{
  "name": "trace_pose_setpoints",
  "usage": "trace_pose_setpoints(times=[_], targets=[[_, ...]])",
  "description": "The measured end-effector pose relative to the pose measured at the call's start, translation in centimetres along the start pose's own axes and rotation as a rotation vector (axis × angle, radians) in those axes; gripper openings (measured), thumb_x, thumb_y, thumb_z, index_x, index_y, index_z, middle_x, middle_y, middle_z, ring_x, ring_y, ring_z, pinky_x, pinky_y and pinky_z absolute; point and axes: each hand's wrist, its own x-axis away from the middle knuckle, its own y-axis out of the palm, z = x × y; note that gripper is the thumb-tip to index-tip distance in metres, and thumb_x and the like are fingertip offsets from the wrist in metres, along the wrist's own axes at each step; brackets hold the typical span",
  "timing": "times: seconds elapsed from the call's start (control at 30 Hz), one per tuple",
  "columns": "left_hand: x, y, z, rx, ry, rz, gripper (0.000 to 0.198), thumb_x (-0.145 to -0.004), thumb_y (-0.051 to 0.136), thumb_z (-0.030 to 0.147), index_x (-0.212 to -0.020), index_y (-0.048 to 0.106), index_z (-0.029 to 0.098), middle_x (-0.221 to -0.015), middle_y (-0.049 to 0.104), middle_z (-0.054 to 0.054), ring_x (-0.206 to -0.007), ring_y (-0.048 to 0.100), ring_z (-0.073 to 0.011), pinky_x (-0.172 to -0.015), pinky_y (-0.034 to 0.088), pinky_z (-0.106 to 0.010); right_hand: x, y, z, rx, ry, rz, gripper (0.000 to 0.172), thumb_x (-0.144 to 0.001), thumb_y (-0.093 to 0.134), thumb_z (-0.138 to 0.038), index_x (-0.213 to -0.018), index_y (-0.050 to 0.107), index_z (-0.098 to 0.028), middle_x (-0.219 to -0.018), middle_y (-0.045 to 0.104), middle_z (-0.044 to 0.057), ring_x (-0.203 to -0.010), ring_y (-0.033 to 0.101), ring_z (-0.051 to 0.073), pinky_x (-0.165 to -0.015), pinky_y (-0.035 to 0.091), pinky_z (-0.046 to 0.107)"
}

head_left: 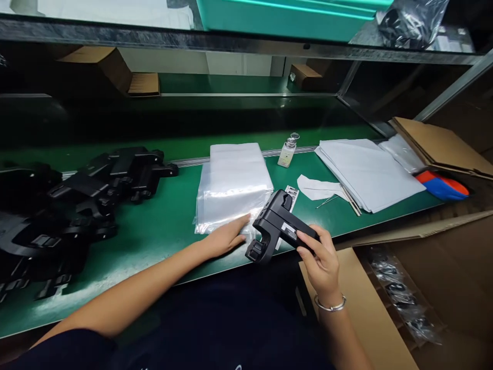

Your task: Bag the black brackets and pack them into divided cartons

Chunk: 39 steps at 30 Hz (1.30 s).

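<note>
My right hand [320,257] grips one end of a black plastic device [279,221] with a curved, clamp-like jaw and a small white label on its side. The device is held tilted above the front edge of the green bench. My left hand [227,237] rests with fingers stretched out on the lower edge of a stack of clear plastic bags [241,174]; the fingertips reach toward the device's jaw. Partly behind the device lies a strip of printed labels [292,193]. Several similar black devices [131,172] are piled at the left of the bench.
A small bottle [287,151] stands behind the bags. White sheets [370,172], a white cloth piece [318,188] and tweezers lie to the right. An open carton [358,298] with bagged parts stands at lower right. Overhead, a shelf edge [231,47] carries a teal bin [285,18].
</note>
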Motion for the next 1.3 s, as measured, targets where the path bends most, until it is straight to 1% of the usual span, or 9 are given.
trace_pose_setpoints(times=[0.1, 0.23, 0.33, 0.43, 0.57, 0.87, 0.93, 1.1, 1.3], targets=[[1.6, -0.4, -0.5, -0.179, 0.007, 0.022, 0.033, -0.099, 0.033, 0.024, -0.122, 0.054, 0.013, -0.136, 0.053, -0.016, -0.119, 0.056, -0.0258, -0.095, 0.049, -0.039, 0.5, 0.7, 0.8, -0.251, 0.249, 0.048, 0.029, -0.084, 0.067, -0.026, -0.111, 0.071, -0.031, -0.117, 0.064, 0.006, -0.110, 0.059, 0.024, -0.095, 0.048, 0.043], [2.7, -1.2, -0.9, -0.414, -0.003, -0.050, 0.034, -0.096, 0.029, 0.013, -0.097, 0.064, 0.014, -0.089, 0.065, -0.012, -0.084, 0.062, -0.0248, -0.074, 0.050, -0.038, 0.7, 3.3, 1.4, -0.901, 0.819, 0.092, 0.026, -0.076, 0.074, -0.043, -0.098, 0.074, -0.028, -0.104, 0.072, 0.004, -0.097, 0.066, 0.023, -0.083, 0.055, 0.043], [3.1, -1.5, -1.2, -0.373, -0.051, -0.012, 0.031, -0.096, 0.032, 0.013, -0.105, 0.062, 0.015, -0.091, 0.064, -0.010, -0.083, 0.059, -0.0233, -0.074, 0.048, -0.035, 1.1, 5.3, 1.0, -1.266, 1.200, 0.015, 0.030, -0.069, 0.079, -0.047, -0.091, 0.072, -0.029, -0.095, 0.074, 0.000, -0.083, 0.068, 0.021, -0.069, 0.057, 0.040], [4.1, -1.4, -1.6, -0.290, -0.077, 0.060, 0.029, -0.096, 0.033, 0.013, -0.108, 0.059, 0.015, -0.098, 0.063, -0.010, -0.089, 0.057, -0.0226, -0.078, 0.046, -0.034, 1.8, 6.4, 0.7, -1.379, 1.364, -0.022, 0.027, -0.070, 0.079, -0.046, -0.088, 0.070, -0.027, -0.093, 0.074, 0.000, -0.081, 0.068, 0.020, -0.071, 0.057, 0.041], [5.3, -1.8, -2.5, -0.393, -0.142, 0.118, 0.030, -0.095, 0.033, 0.012, -0.093, 0.062, 0.016, -0.096, 0.065, -0.012, -0.089, 0.058, -0.0250, -0.080, 0.045, -0.038, 2.0, 7.1, 0.5, -1.291, 1.335, -0.087, 0.027, -0.077, 0.072, -0.050, -0.092, 0.070, -0.028, -0.098, 0.074, 0.000, -0.085, 0.068, 0.020, -0.075, 0.057, 0.043], [4.4, -5.5, -2.1, -0.162, -0.547, 0.148, 0.027, -0.097, 0.038, 0.030, -0.103, 0.064, 0.023, -0.095, 0.072, -0.003, -0.089, 0.066, -0.0213, -0.062, 0.042, -0.026, -1.1, 7.1, -2.7, -0.759, 0.835, -0.036, 0.035, -0.080, 0.070, -0.042, -0.110, 0.071, -0.023, -0.121, 0.068, 0.006, -0.120, 0.057, 0.025, -0.107, 0.041, 0.046], [4.2, -5.6, -1.5, -0.101, -0.563, 0.132, 0.027, -0.097, 0.038, 0.029, -0.104, 0.063, 0.022, -0.092, 0.073, -0.003, -0.084, 0.067, -0.0213, -0.061, 0.042, -0.026, -1.6, 7.2, -3.0, -0.685, 0.826, -0.058, 0.040, -0.079, 0.070, -0.044, -0.113, 0.070, -0.022, -0.124, 0.067, 0.007, -0.119, 0.057, 0.026, -0.101, 0.046, 0.045], [4.4, -4.7, -1.1, -0.117, -0.414, -0.002, 0.026, -0.095, 0.038, 0.028, -0.105, 0.062, 0.021, -0.097, 0.072, -0.005, -0.088, 0.067, -0.0218, -0.066, 0.046, -0.027, -2.2, 7.3, -2.9, -0.696, 0.954, -0.113, 0.046, -0.076, 0.071, -0.046, -0.115, 0.070, -0.021, -0.115, 0.069, 0.008, -0.084, 0.065, 0.020, -0.057, 0.053, 0.028], [3.9, -4.4, -1.6, -0.093, -0.387, -0.030, 0.030, -0.094, 0.040, 0.028, -0.119, 0.055, 0.020, -0.099, 0.071, -0.006, -0.087, 0.067, -0.0241, -0.066, 0.046, -0.030, -1.8, 7.1, -2.4, -0.787, 1.010, -0.125, 0.044, -0.078, 0.071, -0.046, -0.116, 0.070, -0.023, -0.116, 0.069, 0.007, -0.080, 0.064, 0.018, -0.054, 0.051, 0.026]])
